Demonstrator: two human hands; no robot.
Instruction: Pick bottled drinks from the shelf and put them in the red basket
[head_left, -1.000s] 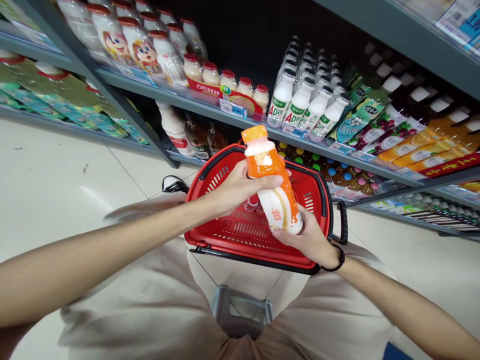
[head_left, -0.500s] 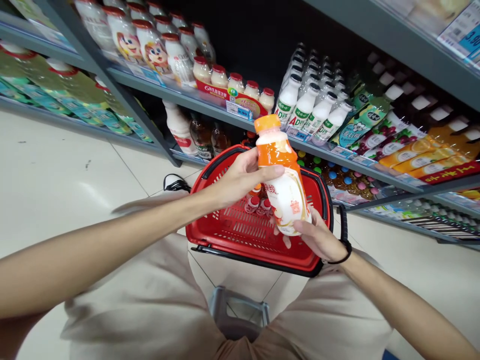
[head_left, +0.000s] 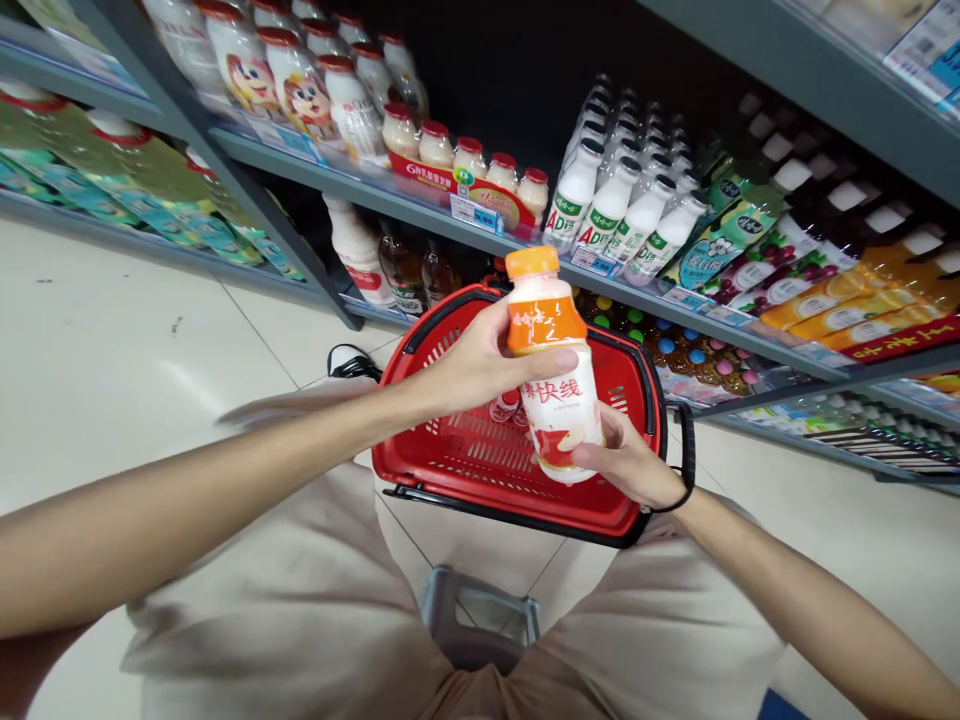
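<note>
Between both hands I hold a plastic drink bottle [head_left: 559, 385], white with an orange cap and an orange band with red lettering below. My left hand [head_left: 484, 355] wraps its upper part, thumb across the label. Lower down, my right hand [head_left: 626, 460] grips the right side near the base, thumb on the front; its other fingers are partly hidden behind the bottle. A black band circles the right wrist. The bottle tilts slightly, cap away from me, above a red shopping basket [head_left: 420, 480]. Small red-capped bottles [head_left: 506, 405] lie in the basket, partly covered by my hand and the held bottle.
Beyond the basket, a grey shelf [head_left: 420, 205] carries yogurt drinks [head_left: 465, 165], white bottles [head_left: 581, 190] with green labels and juice bottles [head_left: 847, 290]. A grey stool [head_left: 480, 615] stands between my legs. A shoe [head_left: 351, 360] shows left of the basket.
The bottle has been turned about its length, so red lettering and a fruit picture now face me. It is slightly lower and more upright in view. Both hands still hold it.
</note>
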